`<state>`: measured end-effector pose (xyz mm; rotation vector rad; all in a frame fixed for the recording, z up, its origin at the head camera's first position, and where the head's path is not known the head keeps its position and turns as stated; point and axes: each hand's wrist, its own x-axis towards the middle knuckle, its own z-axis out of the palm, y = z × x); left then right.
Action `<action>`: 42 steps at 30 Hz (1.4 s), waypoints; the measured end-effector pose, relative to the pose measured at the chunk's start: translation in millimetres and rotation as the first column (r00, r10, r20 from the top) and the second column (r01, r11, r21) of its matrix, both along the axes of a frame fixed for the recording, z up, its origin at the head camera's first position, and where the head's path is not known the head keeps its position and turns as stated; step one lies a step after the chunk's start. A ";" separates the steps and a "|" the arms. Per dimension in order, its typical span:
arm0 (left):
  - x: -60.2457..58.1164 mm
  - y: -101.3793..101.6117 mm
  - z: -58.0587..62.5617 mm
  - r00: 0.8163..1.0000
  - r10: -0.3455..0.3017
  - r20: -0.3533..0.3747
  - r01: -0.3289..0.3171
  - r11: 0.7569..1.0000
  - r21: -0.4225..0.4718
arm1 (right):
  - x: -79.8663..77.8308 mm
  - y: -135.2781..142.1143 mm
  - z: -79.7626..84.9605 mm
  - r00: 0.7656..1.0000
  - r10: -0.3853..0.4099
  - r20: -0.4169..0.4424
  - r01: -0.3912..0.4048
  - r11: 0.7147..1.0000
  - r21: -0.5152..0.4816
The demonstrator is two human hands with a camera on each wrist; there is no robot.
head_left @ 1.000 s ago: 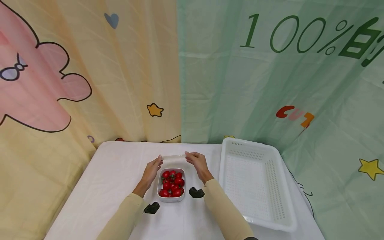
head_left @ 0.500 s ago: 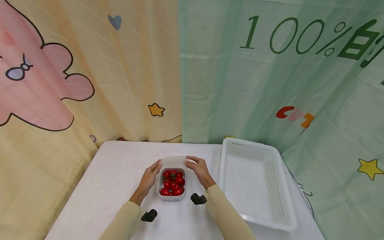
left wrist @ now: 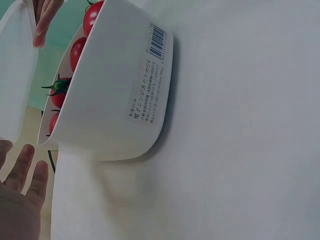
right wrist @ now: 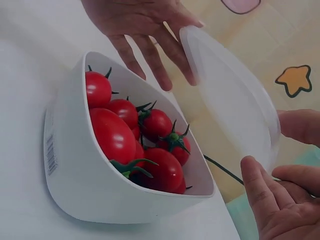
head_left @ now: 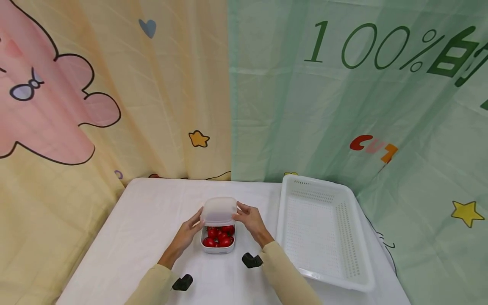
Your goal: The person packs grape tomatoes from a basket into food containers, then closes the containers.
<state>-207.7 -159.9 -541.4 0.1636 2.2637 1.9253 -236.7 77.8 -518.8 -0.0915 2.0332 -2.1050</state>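
A white plastic food container [head_left: 217, 250] stands upright on the table, filled with red cherry tomatoes [right wrist: 112, 136] with green stems. Over its far half, a translucent white lid [head_left: 220, 210] is held tilted, hiding the back tomatoes in the head view. My left hand [head_left: 186, 234] holds the lid's left edge, its other fingers spread by the container's rim. At the opposite edge, my right hand [head_left: 253, 221] pinches the lid between thumb and fingers. In the right wrist view a gap shows between the lid and the tomatoes.
To the right stands a large white perforated plastic basket [head_left: 318, 276]. A white cloth covers the table [head_left: 126, 241]. Printed curtains [head_left: 267, 127] hang behind and at both sides. A barcode label [left wrist: 148, 75] is on the container's side.
The lid has come toward me, tilting from nearly edge-on beyond the container to over its far half. Both hands have moved with it; the container stays in place.
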 end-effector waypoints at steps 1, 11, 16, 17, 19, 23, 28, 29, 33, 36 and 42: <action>0.6 -0.6 -1.4 1.000 -0.008 -0.001 0.008 1.000 0.011 | 1.9 -0.8 0.2 1.000 0.007 -0.004 -0.007 1.000 0.004; 7.4 -2.0 -3.9 0.989 -0.069 -0.129 0.058 0.994 -0.090 | 21.7 -5.6 -13.1 0.996 0.062 -0.066 -0.058 0.997 0.050; 11.3 -5.6 -6.8 0.986 -0.094 -0.135 0.080 0.991 -0.103 | 34.2 -7.2 -19.6 0.990 0.082 -0.114 -0.072 0.993 0.092; 12.4 -6.1 -7.4 0.986 -0.096 -0.134 0.082 0.991 -0.103 | 36.1 -7.7 -20.4 0.989 0.081 -0.122 -0.068 0.992 0.106; 14.7 -6.9 -9.1 0.987 -0.099 -0.130 0.086 0.991 -0.102 | 39.5 -8.4 -22.0 0.986 0.075 -0.150 -0.053 0.988 0.144; 19.1 -7.0 -14.5 0.988 -0.101 -0.120 0.086 0.988 -0.125 | 44.6 -10.7 -24.2 0.981 0.058 -0.185 -0.020 0.980 0.199; 24.4 -7.2 -20.8 0.986 -0.075 -0.146 0.054 0.988 -0.142 | 49.5 -14.4 -27.0 0.976 0.057 -0.209 0.005 0.958 0.286; 25.2 -7.2 -21.5 0.986 -0.069 -0.153 0.047 0.988 -0.144 | 50.1 -15.0 -27.9 0.975 0.059 -0.216 0.010 0.953 0.304; 27.2 -7.3 -24.1 0.982 -0.070 -0.178 0.041 0.986 -0.164 | 51.3 -15.7 -31.1 0.972 0.059 -0.229 0.020 0.945 0.328; 28.2 -7.2 -26.5 0.980 -0.067 -0.185 0.033 0.983 -0.182 | 51.7 -15.5 -32.3 0.971 0.060 -0.232 0.020 0.945 0.328; 30.6 -7.2 -29.8 0.989 -0.042 -0.140 0.008 0.973 -0.232 | 52.5 -16.6 -33.4 0.965 0.071 -0.253 0.025 0.934 0.356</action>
